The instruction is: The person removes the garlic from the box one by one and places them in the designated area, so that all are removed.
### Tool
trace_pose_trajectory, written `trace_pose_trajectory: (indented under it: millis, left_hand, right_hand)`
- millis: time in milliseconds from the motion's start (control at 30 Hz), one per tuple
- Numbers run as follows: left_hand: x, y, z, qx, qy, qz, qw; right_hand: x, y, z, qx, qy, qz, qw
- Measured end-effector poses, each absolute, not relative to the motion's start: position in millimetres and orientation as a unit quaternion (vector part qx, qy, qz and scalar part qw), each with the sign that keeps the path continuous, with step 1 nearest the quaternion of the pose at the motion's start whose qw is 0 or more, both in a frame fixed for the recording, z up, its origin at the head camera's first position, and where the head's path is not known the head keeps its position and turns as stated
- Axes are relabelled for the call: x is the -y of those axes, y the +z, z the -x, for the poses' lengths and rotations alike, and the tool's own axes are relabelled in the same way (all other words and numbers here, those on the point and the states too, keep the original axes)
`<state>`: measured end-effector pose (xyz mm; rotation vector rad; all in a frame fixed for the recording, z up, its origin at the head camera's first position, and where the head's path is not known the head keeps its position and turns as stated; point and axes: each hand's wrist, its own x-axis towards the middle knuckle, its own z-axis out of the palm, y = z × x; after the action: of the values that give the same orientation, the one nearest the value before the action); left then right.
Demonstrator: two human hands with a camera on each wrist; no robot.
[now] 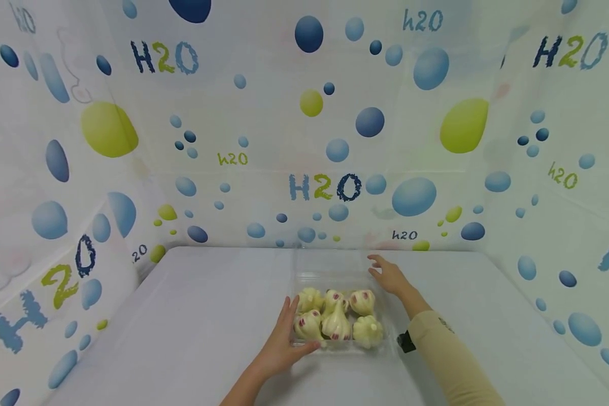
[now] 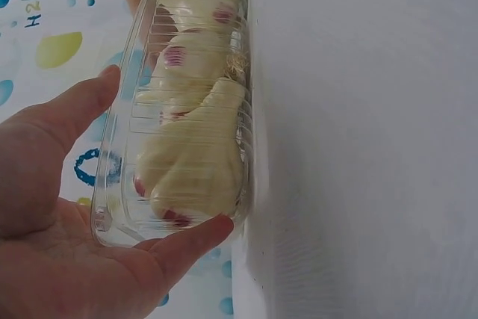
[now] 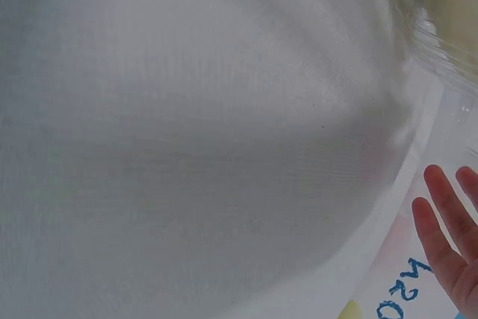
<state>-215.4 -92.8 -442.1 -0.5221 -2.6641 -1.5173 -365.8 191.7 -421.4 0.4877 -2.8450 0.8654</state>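
Wore beige right sleeve (image 1: pixel 454 363), marked with small dark print (image 1: pixel 445 325) near cuff (image 1: pixel 419 321); showed small angular black piece (image 1: pixel 406 341) alongside.

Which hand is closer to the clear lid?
Right. The right hand is beside the right edge of the lid; the left hand is at the near left corner of the box, farther from the lid.
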Motion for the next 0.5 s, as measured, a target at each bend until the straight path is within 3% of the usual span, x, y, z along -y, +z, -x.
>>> trace_pose_trajectory:
  millis: [367,500]
  left_hand:
    - [92.7,-440.5,214.3,0.858,-0.486,0.168,0.016]
    - [93.4,-441.3,214.6,0.860,-0.480,0.173,0.014]
  right_hand:
    - [-193.8,-421.1,364.5,0.943,0.295,-0.150,0.040]
    - [-201.0,-427.8,367.6,0.936,0.303,-0.166,0.059]
